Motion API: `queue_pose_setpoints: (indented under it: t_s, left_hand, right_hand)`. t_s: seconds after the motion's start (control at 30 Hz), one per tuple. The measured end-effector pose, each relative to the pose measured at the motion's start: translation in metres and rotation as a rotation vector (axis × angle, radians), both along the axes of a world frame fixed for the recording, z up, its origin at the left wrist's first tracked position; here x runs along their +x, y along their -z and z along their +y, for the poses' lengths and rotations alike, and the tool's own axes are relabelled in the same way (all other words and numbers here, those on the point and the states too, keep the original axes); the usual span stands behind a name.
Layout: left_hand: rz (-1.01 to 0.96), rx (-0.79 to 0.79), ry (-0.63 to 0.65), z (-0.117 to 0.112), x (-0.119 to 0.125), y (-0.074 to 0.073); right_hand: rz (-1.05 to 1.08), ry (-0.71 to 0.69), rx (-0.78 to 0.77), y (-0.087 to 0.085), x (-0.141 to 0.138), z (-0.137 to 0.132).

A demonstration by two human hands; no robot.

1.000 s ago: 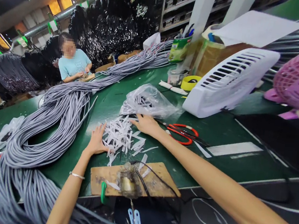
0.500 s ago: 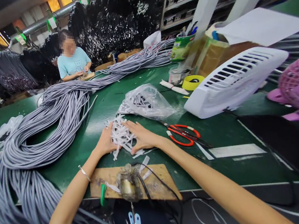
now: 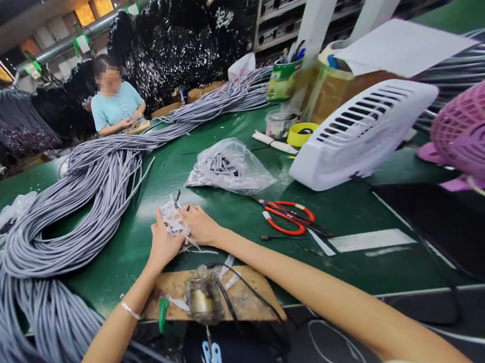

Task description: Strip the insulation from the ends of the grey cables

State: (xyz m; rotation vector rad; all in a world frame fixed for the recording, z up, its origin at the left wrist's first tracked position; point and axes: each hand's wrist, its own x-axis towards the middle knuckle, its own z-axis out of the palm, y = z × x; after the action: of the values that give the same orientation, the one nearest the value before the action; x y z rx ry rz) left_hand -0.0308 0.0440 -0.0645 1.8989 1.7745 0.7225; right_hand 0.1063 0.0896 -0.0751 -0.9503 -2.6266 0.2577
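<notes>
A bunch of thin white strips (image 3: 172,215) is pressed together between my two hands above the green table. My left hand (image 3: 166,241) is curled around the near left side of the bunch. From the right, my right hand (image 3: 200,224) closes over the other side, its fingers partly covering the strips. Some strip ends stick out around the fingers, and a small dark piece pokes up at the top. Just beyond lies a clear plastic bag (image 3: 235,166) of small grey pieces. Red-handled scissors (image 3: 289,216) rest to the right of my right hand.
A wooden board (image 3: 249,300) with a soldering-iron-like device (image 3: 203,300) sits at the near edge. Bundled grey cables (image 3: 66,213) fill the left side. A white fan (image 3: 363,134) and a pink fan (image 3: 483,123) stand right. A co-worker (image 3: 117,104) sits across the table.
My hands have drawn closer together and slightly toward me, squeezing the spread strips into a tighter bunch. A dark cable end now shows near the scissors. The view has shifted slightly.
</notes>
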Motion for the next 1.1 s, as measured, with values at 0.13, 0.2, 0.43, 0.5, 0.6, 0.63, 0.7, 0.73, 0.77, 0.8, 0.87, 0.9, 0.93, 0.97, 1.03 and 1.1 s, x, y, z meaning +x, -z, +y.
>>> queue_pose_setpoints:
  t_s: [0.13,0.2,0.43,0.5,0.6,0.63,0.7,0.73,0.77,0.8,0.87,0.9,0.93,0.97,1.03,1.1]
  left_hand:
    - [0.018,0.045,-0.107,-0.014,-0.019,-0.006]
    - [0.023,0.066,-0.134,-0.018,-0.027,-0.014]
    - [0.002,0.133,-0.133,0.001,-0.013,-0.066]
    - [0.000,0.134,-0.122,0.020,0.009,-0.078]
    - [-0.007,0.098,-0.141,0.056,0.048,-0.088]
    - [-0.014,0.073,-0.145,0.068,0.061,-0.089]
    - [-0.025,0.022,-0.141,0.091,0.081,-0.090]
    - [-0.029,-0.006,-0.139,0.101,0.088,-0.090]
    - [-0.031,-0.036,-0.139,0.109,0.093,-0.091]
    - [-0.033,-0.063,-0.140,0.115,0.096,-0.091]
    - [-0.033,-0.093,-0.139,0.123,0.095,-0.090]
    - [-0.033,-0.091,-0.133,0.125,0.093,-0.090]
    - [-0.035,-0.079,-0.124,0.126,0.091,-0.089]
    - [-0.039,-0.057,-0.111,0.125,0.089,-0.089]
    - [-0.050,0.012,-0.083,0.122,0.086,-0.089]
    - [-0.066,0.113,-0.054,0.119,0.087,-0.093]
  right_hand:
    - [-0.082,-0.087,0.032,-0.007,-0.006,0.004]
    - [-0.112,-0.122,0.040,-0.009,-0.011,0.003]
    - [-0.159,-0.037,0.014,-0.008,-0.029,-0.012]
    - [-0.158,-0.004,-0.003,-0.008,-0.030,-0.013]
    - [-0.146,0.088,-0.035,-0.011,-0.019,-0.014]
    - [-0.138,0.124,-0.043,-0.014,-0.011,-0.016]
    - [-0.112,0.190,-0.051,-0.023,0.009,-0.020]
    - [-0.093,0.220,-0.049,-0.030,0.022,-0.022]
    - [-0.070,0.246,-0.042,-0.037,0.037,-0.023]
    - [-0.044,0.272,-0.033,-0.046,0.052,-0.024]
    - [0.021,0.325,-0.010,-0.063,0.082,-0.018]
    - [0.056,0.357,0.002,-0.071,0.095,-0.011]
    - [0.094,0.390,0.014,-0.078,0.105,-0.001]
    - [0.135,0.419,0.023,-0.084,0.111,0.010]
    - [0.205,0.430,0.014,-0.089,0.111,0.037]
    - [0.274,0.376,-0.019,-0.089,0.096,0.061]
